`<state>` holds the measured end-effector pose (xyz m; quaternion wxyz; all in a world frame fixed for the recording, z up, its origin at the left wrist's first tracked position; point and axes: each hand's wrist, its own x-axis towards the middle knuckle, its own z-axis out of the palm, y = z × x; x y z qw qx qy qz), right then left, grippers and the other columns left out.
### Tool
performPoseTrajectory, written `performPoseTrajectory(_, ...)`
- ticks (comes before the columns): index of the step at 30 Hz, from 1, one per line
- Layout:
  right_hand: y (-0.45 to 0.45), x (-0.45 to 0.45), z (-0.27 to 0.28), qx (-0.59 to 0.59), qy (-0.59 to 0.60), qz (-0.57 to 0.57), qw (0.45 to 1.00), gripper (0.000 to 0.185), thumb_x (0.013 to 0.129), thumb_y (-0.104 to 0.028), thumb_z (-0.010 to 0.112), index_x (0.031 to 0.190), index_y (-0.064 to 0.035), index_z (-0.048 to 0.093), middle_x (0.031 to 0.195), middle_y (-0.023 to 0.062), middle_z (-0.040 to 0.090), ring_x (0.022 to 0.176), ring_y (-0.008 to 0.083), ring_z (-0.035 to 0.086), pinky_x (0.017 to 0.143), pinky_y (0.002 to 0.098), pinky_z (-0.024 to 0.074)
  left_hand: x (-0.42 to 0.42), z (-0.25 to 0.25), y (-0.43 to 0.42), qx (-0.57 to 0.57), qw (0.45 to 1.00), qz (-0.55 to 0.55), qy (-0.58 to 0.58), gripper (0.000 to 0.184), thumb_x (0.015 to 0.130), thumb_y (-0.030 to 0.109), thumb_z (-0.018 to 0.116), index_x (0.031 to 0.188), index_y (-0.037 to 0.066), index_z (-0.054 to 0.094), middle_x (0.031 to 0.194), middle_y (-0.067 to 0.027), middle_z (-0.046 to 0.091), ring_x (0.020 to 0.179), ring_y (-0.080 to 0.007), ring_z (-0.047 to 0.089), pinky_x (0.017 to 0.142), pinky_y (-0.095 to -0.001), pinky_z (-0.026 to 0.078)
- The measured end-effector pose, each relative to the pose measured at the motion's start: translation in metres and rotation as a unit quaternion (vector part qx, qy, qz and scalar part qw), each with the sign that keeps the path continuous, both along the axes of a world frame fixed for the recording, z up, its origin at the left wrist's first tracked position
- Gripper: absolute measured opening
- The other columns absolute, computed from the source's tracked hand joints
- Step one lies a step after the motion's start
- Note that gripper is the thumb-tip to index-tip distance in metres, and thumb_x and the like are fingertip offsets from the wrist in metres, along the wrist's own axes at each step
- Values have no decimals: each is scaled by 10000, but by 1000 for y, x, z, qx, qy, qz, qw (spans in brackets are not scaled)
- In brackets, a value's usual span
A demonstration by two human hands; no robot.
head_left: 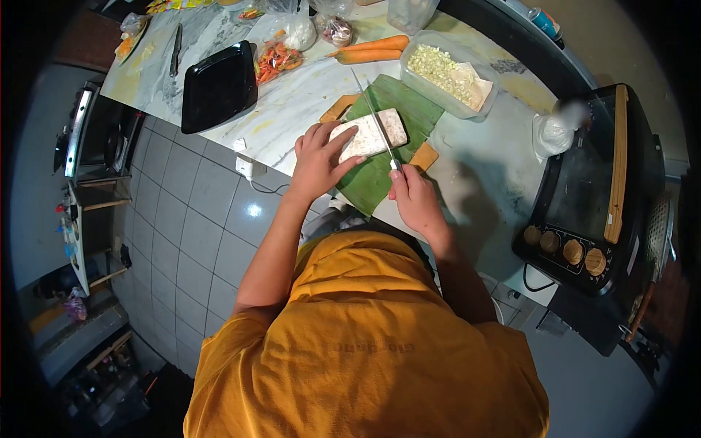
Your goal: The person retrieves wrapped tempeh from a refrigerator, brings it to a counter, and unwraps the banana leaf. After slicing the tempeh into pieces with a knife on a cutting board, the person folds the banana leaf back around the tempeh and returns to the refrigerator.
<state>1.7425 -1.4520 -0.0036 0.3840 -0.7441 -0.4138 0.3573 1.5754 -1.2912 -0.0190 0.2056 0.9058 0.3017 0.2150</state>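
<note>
A white, speckled block that looks like tempeh (396, 128) lies on a green banana leaf (410, 93), which covers most of a wooden cutting board (423, 156). My left hand (319, 161) grips the block's left part, fingers over the top and thumb along the near side. In my right hand (415, 196) is the handle of a long kitchen knife (382, 129). Its blade lies across the block right of its middle, pointing away from me. How deep the blade sits in the block I cannot tell.
Behind the board lie carrots (372, 50) and a plastic tub of chopped pale vegetable (442, 69). Left are a black tray (219, 87), a bag of red chillies (276, 61) and another knife (176, 50). A toaster oven (577, 190) stands right, beside a plastic bag (551, 136).
</note>
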Motion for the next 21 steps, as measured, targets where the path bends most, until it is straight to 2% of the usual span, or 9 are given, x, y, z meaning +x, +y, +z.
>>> performPoseTrajectory(14, 0, 2, -1, -7, 4, -3, 1000, 295, 1040, -298, 487, 960, -23, 556, 732, 160, 689, 748, 397, 685, 684, 484, 513, 14, 10, -6, 23, 1000, -9, -7, 500, 838, 426, 762, 1247, 147, 689, 1335, -106, 564, 1278, -305, 464, 1039, -460, 317)
performPoseTrajectory(21, 1, -1, 4, 3, 22, -9, 1000, 288, 1036, -295, 489, 966, -25, 563, 709, 149, 692, 730, 377, 694, 698, 471, 520, 22, 12, 4, 35, 999, 5, -19, 305, 893, 293, 711, 1160, 146, 715, 1212, -66, 613, 1202, -273, 508, 990, -425, 334)
